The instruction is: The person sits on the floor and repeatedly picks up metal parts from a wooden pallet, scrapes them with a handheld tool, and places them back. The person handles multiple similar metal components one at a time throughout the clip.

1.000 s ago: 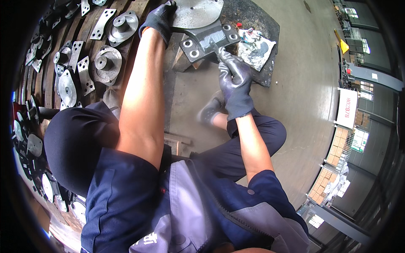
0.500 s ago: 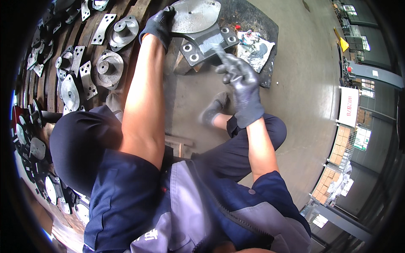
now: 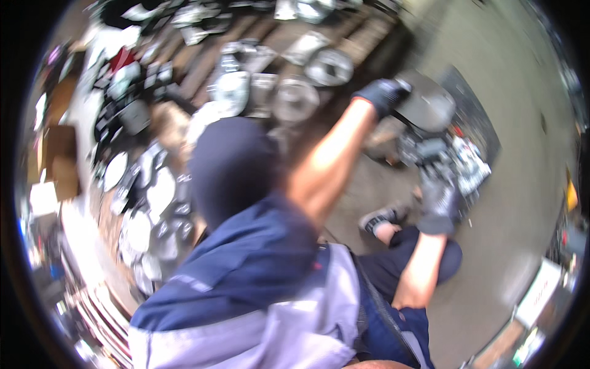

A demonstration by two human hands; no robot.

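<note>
My left hand [image 3: 388, 95], in a dark glove, grips the near-left edge of a metal part with a round grey plate [image 3: 430, 106]. The part's dark bracket end [image 3: 424, 147] points toward my body. Over that bracket end is my gloved right hand [image 3: 439, 187], its fingers bent and smeared by motion. Whatever thin tool it holds is too blurred to name. Beside the bracket lies a stained white cloth [image 3: 472, 166] on a dark mat [image 3: 476, 107].
To the left, a wooden pallet [image 3: 258, 27] carries several round flanged metal parts [image 3: 329, 67] and flat plates. More metal parts [image 3: 161, 194] are heaped nearer my left side. My shoe [image 3: 380, 220] rests on the grey floor below the work. Cardboard boxes [image 3: 61, 150] stand far left.
The whole view has swung left, so the hands and metal part now sit further right and lower. Both hands stay at the metal part; the right is now closer over the bracket end.
</note>
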